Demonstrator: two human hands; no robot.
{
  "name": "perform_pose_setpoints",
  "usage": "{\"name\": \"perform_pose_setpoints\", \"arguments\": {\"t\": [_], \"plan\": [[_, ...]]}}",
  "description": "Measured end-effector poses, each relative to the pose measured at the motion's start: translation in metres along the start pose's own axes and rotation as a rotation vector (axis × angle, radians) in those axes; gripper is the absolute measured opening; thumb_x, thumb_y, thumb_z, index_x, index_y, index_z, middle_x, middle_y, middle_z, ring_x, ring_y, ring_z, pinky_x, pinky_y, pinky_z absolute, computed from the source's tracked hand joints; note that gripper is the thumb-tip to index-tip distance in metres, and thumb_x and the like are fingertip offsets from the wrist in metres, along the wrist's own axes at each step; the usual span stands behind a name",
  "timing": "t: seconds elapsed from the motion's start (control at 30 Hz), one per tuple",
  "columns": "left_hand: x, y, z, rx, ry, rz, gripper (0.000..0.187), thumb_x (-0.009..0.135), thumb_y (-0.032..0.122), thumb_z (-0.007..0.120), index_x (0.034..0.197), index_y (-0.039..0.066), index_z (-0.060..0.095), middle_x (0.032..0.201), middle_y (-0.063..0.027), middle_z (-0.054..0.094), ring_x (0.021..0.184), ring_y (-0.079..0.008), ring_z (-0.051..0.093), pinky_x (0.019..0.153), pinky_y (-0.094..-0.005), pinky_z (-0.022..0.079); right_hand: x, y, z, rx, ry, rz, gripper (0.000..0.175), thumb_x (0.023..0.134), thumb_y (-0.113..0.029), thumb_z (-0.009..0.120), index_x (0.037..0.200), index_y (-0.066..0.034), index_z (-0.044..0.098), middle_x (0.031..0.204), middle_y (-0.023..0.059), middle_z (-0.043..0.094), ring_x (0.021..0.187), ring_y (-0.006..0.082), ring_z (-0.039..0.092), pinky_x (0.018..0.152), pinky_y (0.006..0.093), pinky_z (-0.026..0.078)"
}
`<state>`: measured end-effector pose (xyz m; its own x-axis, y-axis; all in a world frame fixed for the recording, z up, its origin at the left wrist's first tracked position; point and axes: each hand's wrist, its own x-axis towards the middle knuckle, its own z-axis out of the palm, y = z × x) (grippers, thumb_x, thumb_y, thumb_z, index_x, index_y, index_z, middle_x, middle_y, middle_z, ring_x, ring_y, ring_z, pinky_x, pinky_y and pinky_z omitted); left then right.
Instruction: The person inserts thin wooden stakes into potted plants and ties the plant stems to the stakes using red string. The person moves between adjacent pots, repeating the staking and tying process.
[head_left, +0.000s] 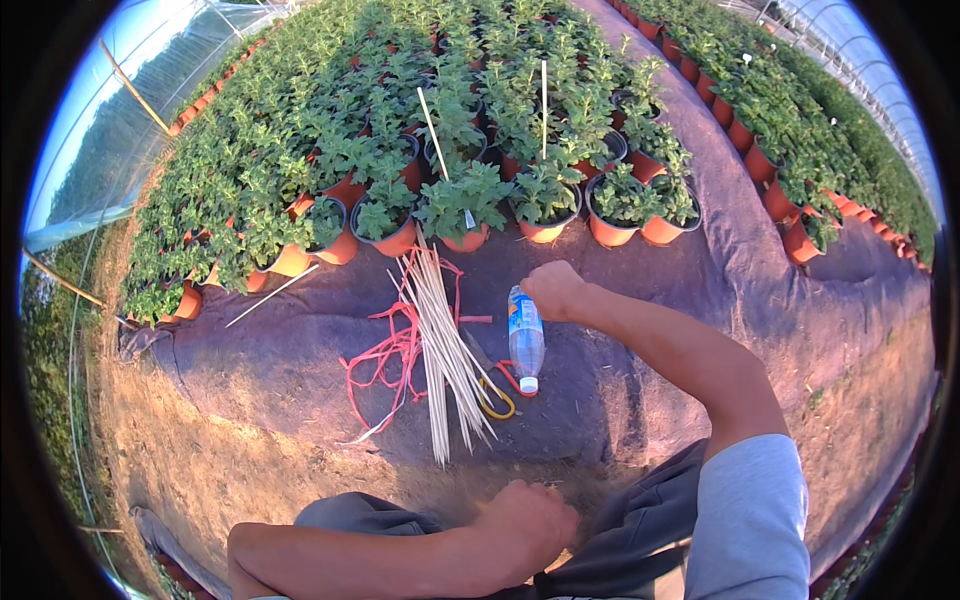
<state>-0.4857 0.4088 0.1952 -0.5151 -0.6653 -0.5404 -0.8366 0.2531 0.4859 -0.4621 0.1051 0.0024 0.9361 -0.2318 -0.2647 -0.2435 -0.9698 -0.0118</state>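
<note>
My right hand (553, 291) is a loose fist at the far end of a clear plastic bottle (526, 341). The bottle lies on dark ground fabric, its white cap towards me; whether my fingers grip it or anything else is hidden. My left hand (529, 525) is curled low in front of my legs, its fingers turned from view. Between the hands and a little left lies a bundle of thin wooden sticks (442, 352). Tangled pink plastic ribbon (401, 341) lies around and beside it. Scissors with one yellow handle (499, 401) and one red lie partly under sticks and bottle.
Rows of green leafy plants in orange pots (544, 225) stand beyond the fabric (637, 360). Two upright sticks (544, 109) rise among them. A single stick (271, 296) lies at left. More pots (801, 238) line the right side. Bare soil (225, 450) lies nearer me.
</note>
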Motion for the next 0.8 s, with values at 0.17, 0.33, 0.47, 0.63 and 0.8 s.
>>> {"name": "perform_pose_setpoints", "arguments": {"t": [0.17,0.33,0.47,0.63,0.8], "plan": [[0.014,-0.008,0.007,0.034,-0.032,-0.002,0.031,0.086,0.023,0.07,0.109,0.004,0.062,0.104,-0.0148,0.067,0.101,-0.031,0.067,0.084,-0.0414,0.052,-0.058,0.021,0.026,-0.013,-0.155,0.074,0.021,0.078,-0.02,0.072,0.095,-0.0092,0.076,0.098,0.0146,0.075,0.094,0.0328,0.073,0.077,0.0441,0.058],[0.022,-0.013,0.015,0.069,-0.01,-0.031,0.033,0.089,0.029,0.07,0.108,0.003,0.062,0.099,-0.0149,0.066,0.098,-0.0322,0.067,0.082,-0.0426,0.052,-0.092,0.049,0.054,-0.035,-0.307,0.132,0.023,0.077,-0.02,0.074,0.097,-0.011,0.077,0.1,0.0141,0.076,0.096,0.0315,0.074,0.077,0.043,0.058],[0.026,-0.014,0.011,0.033,0.028,0.042,0.033,0.089,0.03,0.069,0.107,0.003,0.062,0.095,-0.0147,0.065,0.093,-0.0327,0.067,0.079,-0.0437,0.052,-0.095,0.049,0.06,-0.026,-0.339,0.137,0.023,0.077,-0.016,0.074,0.099,-0.0113,0.078,0.103,0.0126,0.076,0.099,0.0302,0.074,0.078,0.0416,0.059],[0.029,-0.016,0.015,0.025,0.074,0.063,0.029,0.088,0.027,0.069,0.103,0.003,0.061,0.091,-0.0132,0.065,0.087,-0.0318,0.067,0.076,-0.0433,0.051,-0.081,0.024,0.053,-0.033,-0.342,0.09,0.024,0.079,-0.014,0.072,0.102,-0.0103,0.077,0.108,0.0127,0.076,0.102,0.0298,0.073,0.079,0.041,0.059],[0.029,-0.014,0.012,0.04,0.07,0.065,0.023,0.088,0.022,0.066,0.1,0.002,0.061,0.088,-0.0126,0.065,0.086,-0.0304,0.067,0.073,-0.042,0.051,-0.075,0.002,0.054,-0.003,-0.369,0.099,0.025,0.082,-0.014,0.069,0.106,-0.0087,0.076,0.112,0.0134,0.075,0.104,0.0303,0.072,0.082,0.0412,0.058]]}}
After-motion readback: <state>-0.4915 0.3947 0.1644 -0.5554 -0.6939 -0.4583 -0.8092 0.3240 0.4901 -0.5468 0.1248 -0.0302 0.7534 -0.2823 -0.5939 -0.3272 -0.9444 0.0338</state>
